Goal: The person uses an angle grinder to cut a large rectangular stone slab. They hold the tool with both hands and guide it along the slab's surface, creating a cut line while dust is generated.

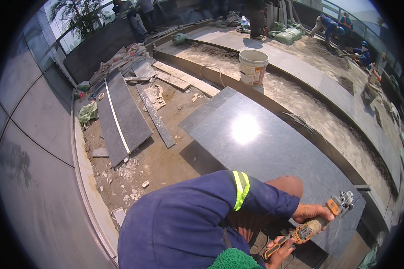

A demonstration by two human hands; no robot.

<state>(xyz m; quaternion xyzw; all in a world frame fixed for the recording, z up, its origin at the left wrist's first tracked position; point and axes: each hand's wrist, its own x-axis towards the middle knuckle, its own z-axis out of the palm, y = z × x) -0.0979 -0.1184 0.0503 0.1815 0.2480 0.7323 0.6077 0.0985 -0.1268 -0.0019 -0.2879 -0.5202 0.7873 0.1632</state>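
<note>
A yellow-and-black angle grinder [307, 229], dusty and with a silver metal head, lies across the right end of a large dark grey stone slab [274, 154]. My left hand [314, 212] is wrapped round its front part, close to the metal head. Lower down, my right hand [280, 252] grips the rear handle. The head is over the slab near its right edge; whether the disc touches the stone I cannot tell. My left arm, in a blue sleeve with a reflective band, reaches across, and a bent knee [286, 184] shows beside the slab.
Left of me, another dark slab [121, 116] with a pale strip lies near a panelled wall [40, 121]. Narrow offcuts [155, 116] and rubble litter the dirt. A white bucket [252, 67] stands beyond my slab, among stepped stone ledges. Several workers [332, 28] are farther off.
</note>
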